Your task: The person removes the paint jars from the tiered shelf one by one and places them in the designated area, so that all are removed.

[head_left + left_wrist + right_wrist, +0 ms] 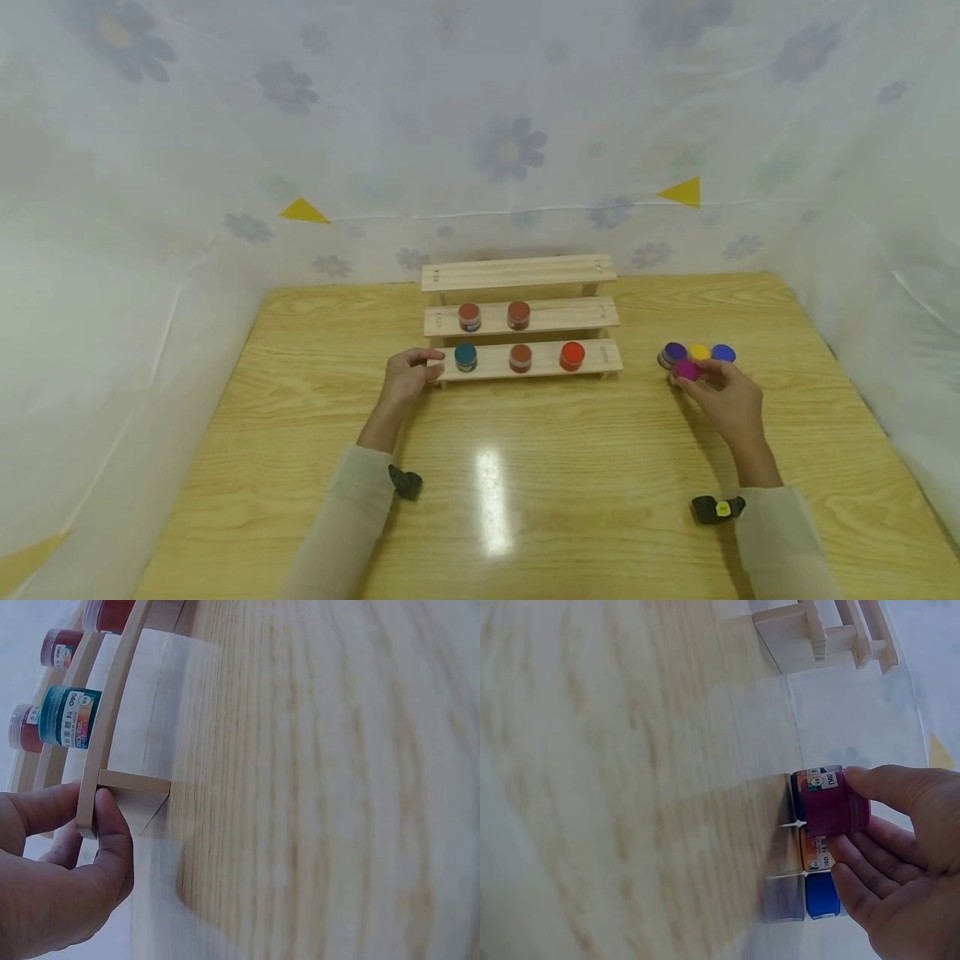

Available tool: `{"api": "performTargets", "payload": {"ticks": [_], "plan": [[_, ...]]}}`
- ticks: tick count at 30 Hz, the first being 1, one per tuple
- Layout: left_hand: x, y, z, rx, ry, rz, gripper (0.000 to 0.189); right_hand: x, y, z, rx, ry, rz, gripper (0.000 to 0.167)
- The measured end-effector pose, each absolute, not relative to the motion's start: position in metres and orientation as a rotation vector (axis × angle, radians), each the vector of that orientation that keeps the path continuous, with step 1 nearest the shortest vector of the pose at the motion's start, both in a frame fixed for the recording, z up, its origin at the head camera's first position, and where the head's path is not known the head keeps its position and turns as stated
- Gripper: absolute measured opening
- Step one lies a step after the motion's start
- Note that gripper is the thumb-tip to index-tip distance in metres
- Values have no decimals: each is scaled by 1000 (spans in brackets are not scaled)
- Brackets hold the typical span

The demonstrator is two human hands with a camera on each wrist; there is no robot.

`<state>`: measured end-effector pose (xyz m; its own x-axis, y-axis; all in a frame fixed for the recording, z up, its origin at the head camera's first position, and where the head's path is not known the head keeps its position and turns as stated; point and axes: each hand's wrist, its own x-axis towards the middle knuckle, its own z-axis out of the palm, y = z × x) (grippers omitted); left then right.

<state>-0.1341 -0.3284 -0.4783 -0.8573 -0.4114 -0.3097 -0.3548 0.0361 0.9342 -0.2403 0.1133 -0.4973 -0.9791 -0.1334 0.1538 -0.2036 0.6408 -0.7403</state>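
Note:
My left hand (406, 377) pinches the left end of the lowest step of a three-step wooden rack (491, 363), thumb and fingers on either face of the board (112, 712). On that step stand a teal paint jar (466, 357), a brown one (520, 357) and a red one (572, 356). My right hand (729, 402) holds a magenta paint jar (828, 801) between thumb and fingers. Just behind it are a purple jar (672, 355), a yellow jar (700, 352) and a blue jar (723, 353), set close together right of the rack.
Two reddish-brown jars (469, 316) stand on the middle step; the top step (517, 272) carries none. The wooden table (585, 467) meets a flower-printed white curtain (420, 150) behind the rack, with white sheeting at both sides.

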Motion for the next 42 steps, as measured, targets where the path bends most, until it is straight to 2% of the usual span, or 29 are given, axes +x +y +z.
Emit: {"api": "performTargets", "payload": {"ticks": [17, 33, 42], "plan": [[-133, -327, -476, 833, -2244, -1967, 21, -240, 113, -500, 314, -2752, 1267, 48], [-133, -329, -476, 846, -2258, -1964, 22, -245, 112, -479, 252, -2813, 1287, 55], [-133, -329, -477, 848, -2252, -1975, 22, -253, 99, -466, 252, -2751, 1274, 52]]}}
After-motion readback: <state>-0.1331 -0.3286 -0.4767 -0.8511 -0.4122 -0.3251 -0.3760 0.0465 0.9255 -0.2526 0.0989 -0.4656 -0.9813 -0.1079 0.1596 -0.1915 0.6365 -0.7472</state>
